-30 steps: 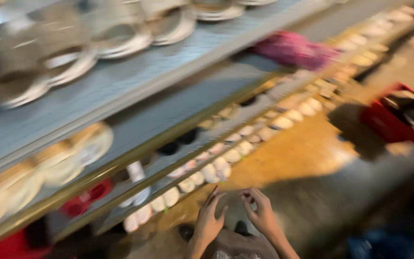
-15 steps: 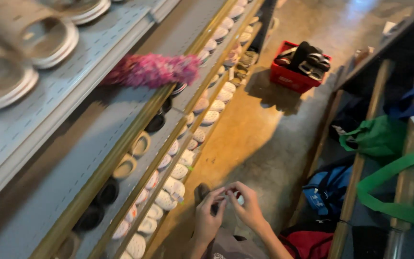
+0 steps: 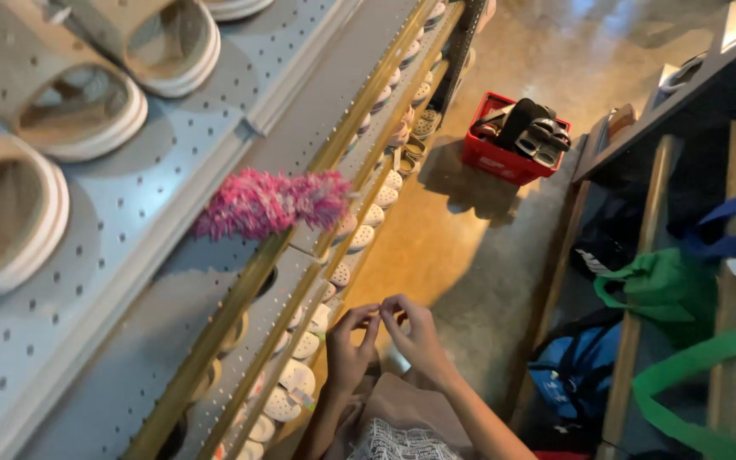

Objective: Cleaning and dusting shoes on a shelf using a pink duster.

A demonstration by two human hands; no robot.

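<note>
1. At the bottom middle of the picture, the left hand (image 3: 347, 353) and the right hand (image 3: 415, 332) are close together, fingertips almost touching. The fingers pinch toward each other, but whatever is between them is too small to see, so I cannot tell if they hold anything.
2. A second ago the hands sat lower in the picture and were blurry. Now they are higher and sharp, and the head has turned to look down the aisle. The hands stay busy with the same little fiddling.
3. Just left of the hands, rows of pale clog shoes (image 3: 300, 375) sit on the low shelf (image 3: 257, 341).
4. Higher up, near the middle left, a fluffy pink duster (image 3: 270, 203) lies on the shelf edge. It has slid down and left in the picture since before.
5. In the upper left, big tan sandals (image 3: 61, 102) rest on the grey top shelf (image 3: 129, 247).
6. On the right are a green bag (image 3: 662, 285) and a blue bag (image 3: 572, 375).
7. Far away, upper middle, a red basket (image 3: 504, 158) of dark shoes stands on the brown floor (image 3: 470, 247).
</note>
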